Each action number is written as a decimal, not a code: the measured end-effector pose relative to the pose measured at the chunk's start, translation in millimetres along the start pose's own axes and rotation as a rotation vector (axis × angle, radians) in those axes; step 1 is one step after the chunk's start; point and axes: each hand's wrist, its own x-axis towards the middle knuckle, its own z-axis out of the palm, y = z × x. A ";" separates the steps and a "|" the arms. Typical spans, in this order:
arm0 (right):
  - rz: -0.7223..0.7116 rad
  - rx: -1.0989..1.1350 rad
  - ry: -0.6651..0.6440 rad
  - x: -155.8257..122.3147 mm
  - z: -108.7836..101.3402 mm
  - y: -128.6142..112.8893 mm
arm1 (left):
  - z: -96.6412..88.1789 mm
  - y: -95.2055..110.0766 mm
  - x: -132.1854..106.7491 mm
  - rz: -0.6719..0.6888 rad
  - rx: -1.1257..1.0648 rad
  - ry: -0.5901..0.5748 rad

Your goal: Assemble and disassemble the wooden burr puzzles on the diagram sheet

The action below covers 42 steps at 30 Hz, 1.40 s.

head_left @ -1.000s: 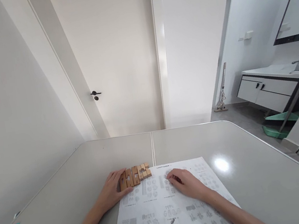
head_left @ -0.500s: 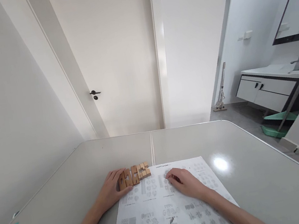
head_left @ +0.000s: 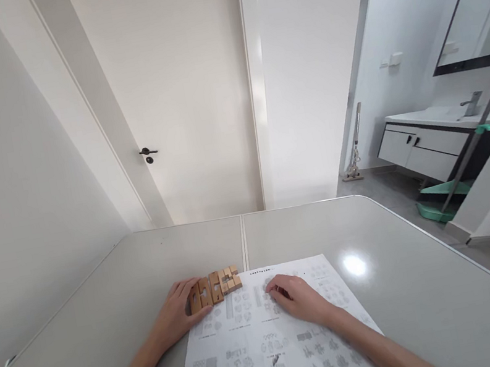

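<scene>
A row of notched light-brown wooden puzzle blocks (head_left: 214, 286) lies at the far left corner of the white printed diagram sheet (head_left: 271, 342) on the grey surface (head_left: 384, 285). The left hand (head_left: 176, 316), grip open, touches the row's left end; the right hand (head_left: 295, 297) rests loosely curled on the sheet, holding nothing. Steadying the row while matching notches to the diagrams seems wise.

Both forearms are bare, no sleeves in view. The left hand (head_left: 173, 314) and right hand (head_left: 295, 299) wear no gloves, rings, watch or bands on the wrists.
</scene>
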 end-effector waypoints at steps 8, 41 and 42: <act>-0.005 0.007 0.005 -0.9 -2.0 -1.9 | 2.3 -3.3 0.2 -0.010 -0.008 -0.011; 0.028 0.011 -0.004 -3.1 0.3 1.0 | 4.7 15.2 12.2 0.098 -0.004 -0.075; 0.025 0.010 -0.002 -3.1 0.1 0.6 | 4.2 15.9 11.5 0.095 0.000 -0.074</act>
